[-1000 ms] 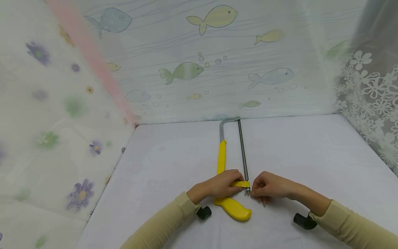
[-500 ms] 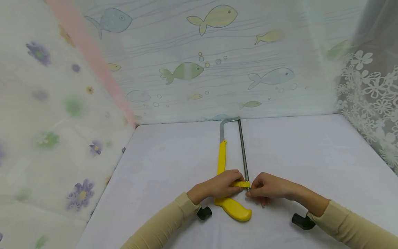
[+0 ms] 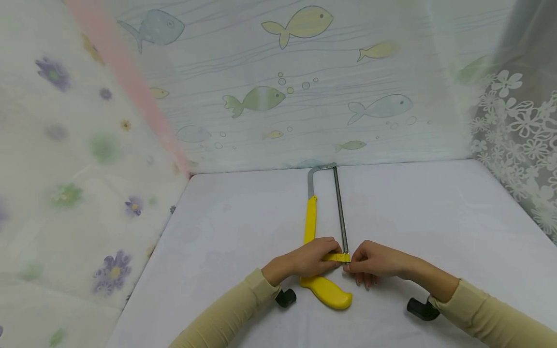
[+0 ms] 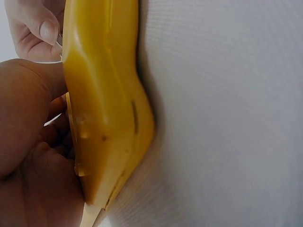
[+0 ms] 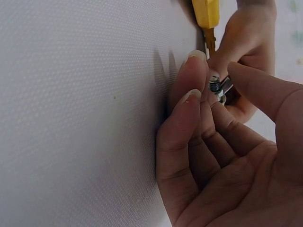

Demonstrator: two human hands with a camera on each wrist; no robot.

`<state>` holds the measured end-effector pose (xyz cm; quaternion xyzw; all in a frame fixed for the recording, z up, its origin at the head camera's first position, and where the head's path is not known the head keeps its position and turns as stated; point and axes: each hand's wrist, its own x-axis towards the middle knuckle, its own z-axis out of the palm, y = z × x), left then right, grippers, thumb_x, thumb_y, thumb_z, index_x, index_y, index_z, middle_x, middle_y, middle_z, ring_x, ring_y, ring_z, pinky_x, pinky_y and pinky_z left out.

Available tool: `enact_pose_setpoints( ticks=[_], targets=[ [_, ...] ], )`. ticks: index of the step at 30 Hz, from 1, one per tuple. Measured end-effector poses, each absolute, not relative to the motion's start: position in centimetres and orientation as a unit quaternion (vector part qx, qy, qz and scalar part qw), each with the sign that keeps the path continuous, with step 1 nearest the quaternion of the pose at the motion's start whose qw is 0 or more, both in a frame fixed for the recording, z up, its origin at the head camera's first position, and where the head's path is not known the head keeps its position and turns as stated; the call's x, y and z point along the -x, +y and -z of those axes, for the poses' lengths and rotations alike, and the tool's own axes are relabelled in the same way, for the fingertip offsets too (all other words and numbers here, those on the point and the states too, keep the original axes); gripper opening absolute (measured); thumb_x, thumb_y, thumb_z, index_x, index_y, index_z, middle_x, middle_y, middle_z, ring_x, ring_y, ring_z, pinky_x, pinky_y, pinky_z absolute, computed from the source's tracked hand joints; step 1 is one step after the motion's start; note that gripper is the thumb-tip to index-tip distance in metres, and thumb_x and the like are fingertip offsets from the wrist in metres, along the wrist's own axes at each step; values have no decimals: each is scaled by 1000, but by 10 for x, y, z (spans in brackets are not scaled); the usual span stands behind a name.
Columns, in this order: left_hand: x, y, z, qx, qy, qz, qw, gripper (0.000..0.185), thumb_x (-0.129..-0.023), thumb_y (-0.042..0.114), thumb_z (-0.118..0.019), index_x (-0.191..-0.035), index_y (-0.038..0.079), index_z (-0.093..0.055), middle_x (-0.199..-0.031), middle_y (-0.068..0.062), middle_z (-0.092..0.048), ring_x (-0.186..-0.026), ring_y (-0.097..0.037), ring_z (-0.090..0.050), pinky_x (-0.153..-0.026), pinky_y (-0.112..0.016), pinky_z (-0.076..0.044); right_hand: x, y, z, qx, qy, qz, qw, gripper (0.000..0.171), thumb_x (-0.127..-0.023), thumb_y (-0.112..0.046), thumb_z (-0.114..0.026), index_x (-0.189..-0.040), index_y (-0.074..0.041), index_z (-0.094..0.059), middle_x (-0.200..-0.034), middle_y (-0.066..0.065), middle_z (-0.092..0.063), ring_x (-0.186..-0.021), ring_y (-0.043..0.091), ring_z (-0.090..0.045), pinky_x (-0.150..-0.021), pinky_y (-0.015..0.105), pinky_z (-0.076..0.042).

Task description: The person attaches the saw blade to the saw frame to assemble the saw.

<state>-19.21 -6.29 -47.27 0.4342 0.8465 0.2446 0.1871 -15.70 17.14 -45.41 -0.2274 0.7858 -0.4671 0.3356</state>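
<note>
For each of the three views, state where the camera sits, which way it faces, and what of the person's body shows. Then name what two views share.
Head: worn on the head, looking forward and down at the table; both forearms, left hand and right hand at the hacksaw.
Left wrist: close beside the yellow handle; left palm and fingers show.
Right wrist: along the tablecloth; right fingers pinch the metal nut.
Shared: both wrist views show the yellow handle and the opposite hand.

Left hand [image 4: 28, 142] gripping yellow saw handle [image 4: 104, 109], white tabletop [image 4: 227, 113] beside it, another hand's fingertip [image 4: 47, 30] above
</note>
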Motion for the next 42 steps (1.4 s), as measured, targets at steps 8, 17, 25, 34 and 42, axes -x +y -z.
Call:
enact_pose_setpoints(
  ticks=[8,17,25,34,42],
  targets=[
    [192,-63,473,-434,848,-242,186,18,-104,20,-63,-119,10,-64,-108,4,-60,-94,-4,-52,-88,-14,-44,156,172,452,222,788,467,336,36,-101,-25,-65,-76,0,-71,-67,11,-67,-53,16,-57,-49,24,-44],
    [191,-63,474,-432,849,-242,186,18,-104,21,-63,-119,11,-64,-108,5,-60,-94,-4,-52,-87,-14,-44,154,173,449,215,787,468,340,29,-100,-21,-65,-81,0,-73,-69,10,-67,-55,15,-58,-50,24,-44],
    [193,-64,475,-434,850,-238,180,18,-104,22,-63,-118,12,-65,-108,5,-60,-93,-4,-52,-86,-14,-43,154,177,447,237,792,459,326,21,-99,-15,-66,-85,-1,-72,-68,8,-65,-55,15,-57,-50,24,-45],
    [193,-63,475,-435,851,-233,180,19,-104,22,-62,-119,11,-64,-108,4,-60,-94,-4,-52,-88,-14,-43,154,178,448,242,791,460,322,17,-97,-13,-67,-85,-1,-70,-65,6,-62,-55,14,-55,-50,24,-44],
    [192,-63,474,-437,849,-235,180,19,-104,21,-63,-119,10,-64,-108,4,-60,-95,-4,-52,-88,-13,-44,155,176,448,233,783,471,333,20,-97,-16,-69,-84,-1,-72,-67,8,-64,-55,15,-55,-50,23,-42]
  ],
)
